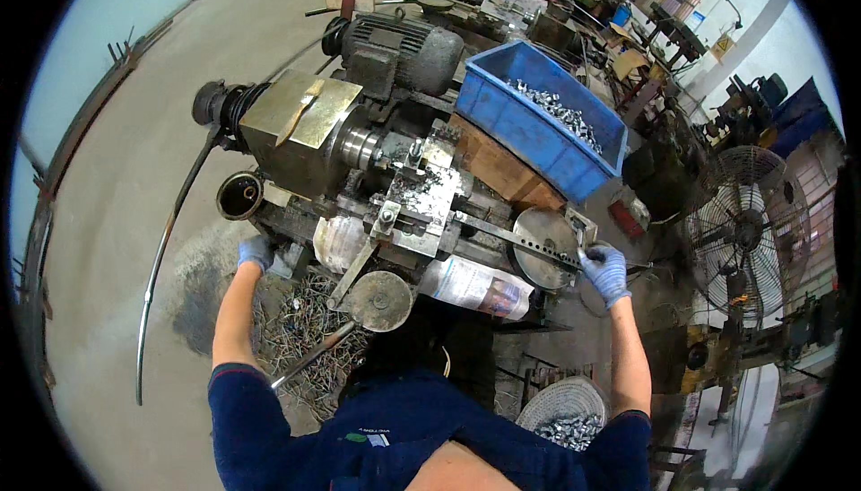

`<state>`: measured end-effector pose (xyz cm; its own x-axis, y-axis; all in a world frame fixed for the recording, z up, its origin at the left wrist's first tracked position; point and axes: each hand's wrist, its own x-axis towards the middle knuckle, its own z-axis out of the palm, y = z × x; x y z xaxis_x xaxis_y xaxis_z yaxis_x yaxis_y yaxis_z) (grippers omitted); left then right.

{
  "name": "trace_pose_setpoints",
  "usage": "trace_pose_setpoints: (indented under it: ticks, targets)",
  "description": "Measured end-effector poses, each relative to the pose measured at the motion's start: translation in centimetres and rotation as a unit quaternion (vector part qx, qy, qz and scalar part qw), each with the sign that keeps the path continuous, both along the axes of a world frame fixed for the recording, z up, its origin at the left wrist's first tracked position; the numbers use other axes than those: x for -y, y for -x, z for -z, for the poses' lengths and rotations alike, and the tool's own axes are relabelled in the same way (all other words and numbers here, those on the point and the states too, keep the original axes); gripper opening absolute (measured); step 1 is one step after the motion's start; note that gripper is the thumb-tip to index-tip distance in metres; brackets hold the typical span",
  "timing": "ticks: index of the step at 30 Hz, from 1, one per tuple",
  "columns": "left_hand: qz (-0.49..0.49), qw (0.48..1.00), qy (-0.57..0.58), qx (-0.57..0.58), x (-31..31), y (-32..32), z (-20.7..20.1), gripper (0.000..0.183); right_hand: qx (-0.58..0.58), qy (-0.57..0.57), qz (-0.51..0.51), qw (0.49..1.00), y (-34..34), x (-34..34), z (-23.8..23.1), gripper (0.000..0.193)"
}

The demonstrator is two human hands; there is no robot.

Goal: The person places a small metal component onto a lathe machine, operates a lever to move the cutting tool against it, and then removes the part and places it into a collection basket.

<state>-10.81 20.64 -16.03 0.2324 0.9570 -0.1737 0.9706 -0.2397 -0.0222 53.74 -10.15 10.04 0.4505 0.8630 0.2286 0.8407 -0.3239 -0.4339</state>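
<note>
My right hand [607, 273], in a pale blue-grey glove, closes round the upright metal lever [581, 233] at the right end of a small lathe. A flat bar with a row of holes [520, 238] runs from near that lever to the tool slide [420, 208], which is strewn with metal chips. On the far left, my left hand [256, 252], gloved alike, is at the machine's front below a dark round cup [240, 195]. Its fingers are mostly hidden. The chuck [360, 147] sticks out of the headstock [300, 119], where a brush [300, 114] lies on top.
A blue bin [529, 128] of small metal parts stands behind the lathe. At lower right is a basket [567, 401] with more parts. Metal scrap [314, 338] covers the floor by a round plate [380, 301]. A large fan [746, 233] stands right; a motor [404, 47] sits behind.
</note>
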Motion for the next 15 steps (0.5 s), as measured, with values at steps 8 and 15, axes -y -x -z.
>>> trace_pose_setpoints:
  ticks: [8,15]
  targets:
    - [0.012,0.987,0.111,0.118,7.7,2.5,-9.1,0.039,0.192,0.298,0.117,0.928,-13.5,3.4,6.1,0.065]
    - [0.088,0.947,0.177,0.252,15.9,-1.1,-16.7,0.040,0.173,0.344,0.224,0.895,-18.1,5.6,8.9,0.059]
